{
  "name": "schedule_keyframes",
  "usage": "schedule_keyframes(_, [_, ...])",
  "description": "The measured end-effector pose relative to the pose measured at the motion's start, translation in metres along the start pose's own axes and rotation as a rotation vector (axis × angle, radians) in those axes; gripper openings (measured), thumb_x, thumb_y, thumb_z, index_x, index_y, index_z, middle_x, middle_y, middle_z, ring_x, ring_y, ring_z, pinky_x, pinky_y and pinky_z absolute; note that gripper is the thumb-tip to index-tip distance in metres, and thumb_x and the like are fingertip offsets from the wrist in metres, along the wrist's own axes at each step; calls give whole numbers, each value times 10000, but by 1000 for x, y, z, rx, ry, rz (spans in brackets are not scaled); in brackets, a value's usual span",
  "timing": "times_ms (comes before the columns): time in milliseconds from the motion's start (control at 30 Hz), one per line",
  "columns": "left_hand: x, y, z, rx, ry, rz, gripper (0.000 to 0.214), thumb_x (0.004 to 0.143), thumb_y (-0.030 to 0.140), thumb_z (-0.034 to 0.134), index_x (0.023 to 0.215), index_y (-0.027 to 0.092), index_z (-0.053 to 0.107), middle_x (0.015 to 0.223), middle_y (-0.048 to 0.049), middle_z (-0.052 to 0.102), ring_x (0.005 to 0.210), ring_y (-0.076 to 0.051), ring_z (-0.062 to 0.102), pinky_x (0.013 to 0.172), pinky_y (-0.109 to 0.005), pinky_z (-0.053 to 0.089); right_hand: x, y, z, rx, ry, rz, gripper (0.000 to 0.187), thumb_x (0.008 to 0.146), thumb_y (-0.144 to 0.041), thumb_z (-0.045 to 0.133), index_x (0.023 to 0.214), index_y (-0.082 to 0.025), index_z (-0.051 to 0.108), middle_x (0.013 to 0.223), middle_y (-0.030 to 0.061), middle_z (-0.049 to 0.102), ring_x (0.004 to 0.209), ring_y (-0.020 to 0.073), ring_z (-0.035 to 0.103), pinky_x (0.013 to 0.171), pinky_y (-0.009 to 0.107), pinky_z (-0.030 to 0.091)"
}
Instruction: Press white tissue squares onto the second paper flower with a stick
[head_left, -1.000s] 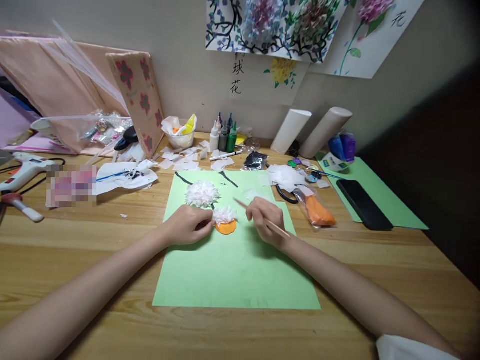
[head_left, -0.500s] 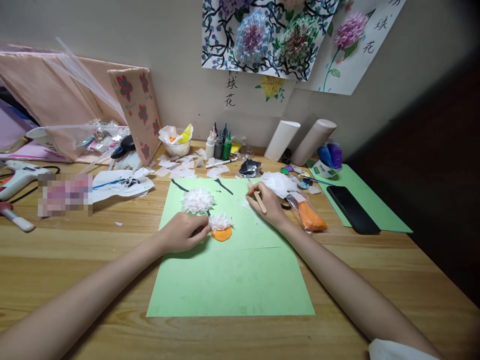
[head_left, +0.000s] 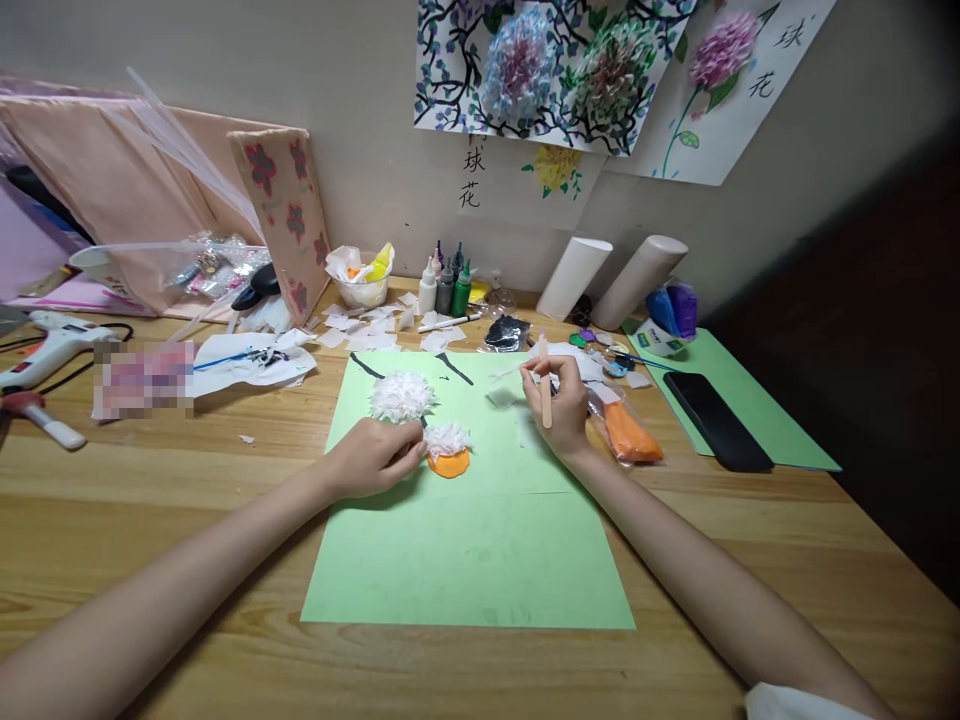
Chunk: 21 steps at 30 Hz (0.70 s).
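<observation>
A green sheet of paper (head_left: 465,560) lies on the table. On it are a large white tufted paper ball (head_left: 403,397), a smaller white tuft (head_left: 448,439) and an orange half-disc (head_left: 450,464) below that. My left hand (head_left: 375,458) rests on the sheet, fingers curled together beside the small tuft; anything within them is hidden. Dark strips (head_left: 456,368) mark the top of the sheet. Over its right part, my right hand (head_left: 562,405) grips a wooden craft stick (head_left: 546,395), held nearly upright. A thin pale strand extends left from these fingers, above a whitish translucent piece (head_left: 504,397).
White paper scraps (head_left: 375,325), small paint bottles (head_left: 444,290) and a plastic bowl (head_left: 364,288) line the back. A bag of orange clay (head_left: 631,432) and a black phone (head_left: 716,420) lie to the right. A glue gun (head_left: 56,345) sits at far left.
My right hand has lifted slightly and turned, bringing the craft stick closer to upright. The left hand stays by the small tuft. The whole view has shifted a little.
</observation>
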<state>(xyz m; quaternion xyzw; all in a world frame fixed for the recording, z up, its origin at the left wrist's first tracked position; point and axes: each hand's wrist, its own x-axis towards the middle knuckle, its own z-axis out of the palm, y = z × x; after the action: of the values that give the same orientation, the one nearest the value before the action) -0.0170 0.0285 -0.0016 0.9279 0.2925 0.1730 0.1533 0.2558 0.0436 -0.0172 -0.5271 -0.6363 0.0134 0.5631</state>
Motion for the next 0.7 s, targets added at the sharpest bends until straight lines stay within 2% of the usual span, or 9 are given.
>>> schedule_keyframes(167, [0,0,0,-3,29,29,222,908,261,333,707,191,395,506,61,422,444,-88,386,492,-219,272,-1,-4,2,136,20,20,176,790,-181,592,843,-208,427,834,20,589,830,183,629,760,343,481])
schedule_keyframes(300, [-2,0,-1,-68,99,18,89,879,247,397,813,192,417,509,85,410,429,-75,376,481,-199,284,-8,-28,2,333,-3,56,210,792,-148,588,862,-214,401,850,10,542,825,169,634,750,327,485])
schedule_keyframes(333, [-3,0,-1,-91,121,16,61,865,251,426,860,190,416,516,91,406,430,-72,377,480,-192,291,-13,-37,1,361,-29,64,217,792,-140,586,867,-217,398,852,9,538,820,163,627,745,320,484])
schedule_keyframes(433, [-3,0,-1,-123,168,53,219,822,295,512,972,182,400,540,101,401,443,-70,391,477,-182,307,-29,-64,1,417,-196,62,213,797,-111,566,877,-219,402,844,9,540,760,142,607,705,302,489])
schedule_keyframes(567, [-3,-1,-1,-112,169,123,348,776,383,580,1010,174,430,546,99,422,435,-68,408,460,-183,310,-49,-84,2,380,-402,-44,212,787,-73,549,864,-219,414,813,11,541,745,138,590,659,278,497])
schedule_keyframes(700, [-4,-1,1,-75,222,196,104,806,263,523,871,186,498,483,92,419,407,-65,415,451,-191,297,-56,-88,5,378,-483,-79,205,796,-66,527,862,-218,407,807,11,530,731,129,594,643,263,506])
